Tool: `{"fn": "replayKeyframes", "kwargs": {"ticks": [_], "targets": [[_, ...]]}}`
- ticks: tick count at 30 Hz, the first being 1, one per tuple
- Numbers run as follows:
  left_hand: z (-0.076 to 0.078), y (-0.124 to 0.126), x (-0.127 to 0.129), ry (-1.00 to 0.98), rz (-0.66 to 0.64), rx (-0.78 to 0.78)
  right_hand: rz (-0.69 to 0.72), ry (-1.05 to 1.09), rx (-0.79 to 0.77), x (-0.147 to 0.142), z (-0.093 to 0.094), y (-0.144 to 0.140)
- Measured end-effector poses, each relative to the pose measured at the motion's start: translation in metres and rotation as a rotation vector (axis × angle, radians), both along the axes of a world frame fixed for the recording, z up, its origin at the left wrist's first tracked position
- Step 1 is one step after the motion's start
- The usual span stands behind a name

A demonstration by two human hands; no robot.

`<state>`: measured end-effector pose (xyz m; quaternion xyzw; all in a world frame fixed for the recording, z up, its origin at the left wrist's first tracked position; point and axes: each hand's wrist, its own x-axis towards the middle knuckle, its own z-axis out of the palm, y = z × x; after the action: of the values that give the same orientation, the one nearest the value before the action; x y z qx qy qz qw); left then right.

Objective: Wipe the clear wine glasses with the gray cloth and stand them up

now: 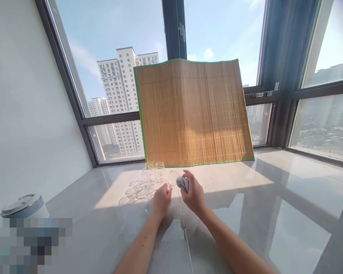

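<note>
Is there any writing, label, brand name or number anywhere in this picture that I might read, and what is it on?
No readable text anywhere.
Bamboo mat: plain, no print.
Glasses: clear, unmarked.
Cloth in the right hand: nothing legible.
Lidded container: no label shows.
Pixelated patch: blurred, unreadable.
Tower blocks outside: no signs legible.

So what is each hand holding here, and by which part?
The left hand holds a clear stemmed glass low down, near its stem. The right hand grips a bunched white cloth in its fingers, against the glass.
</note>
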<state>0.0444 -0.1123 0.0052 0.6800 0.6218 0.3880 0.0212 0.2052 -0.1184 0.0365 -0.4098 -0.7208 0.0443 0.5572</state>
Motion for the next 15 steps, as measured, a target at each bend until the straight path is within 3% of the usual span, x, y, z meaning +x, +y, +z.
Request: {"fn": "replayKeyframes", "kwargs": {"ticks": [5,11,15], "targets": [[-0.008,0.000,0.004,0.079,0.016,-0.037,0.000,-0.109,0.053,-0.006,0.011,0.009],[-0.013,-0.004,0.003,0.036,-0.004,-0.040,-0.006,-0.048,-0.021,0.004,-0.010,0.011],[-0.009,-0.006,0.005,0.006,-0.002,-0.051,0.024,-0.018,-0.073,0.007,-0.012,0.005]]}}
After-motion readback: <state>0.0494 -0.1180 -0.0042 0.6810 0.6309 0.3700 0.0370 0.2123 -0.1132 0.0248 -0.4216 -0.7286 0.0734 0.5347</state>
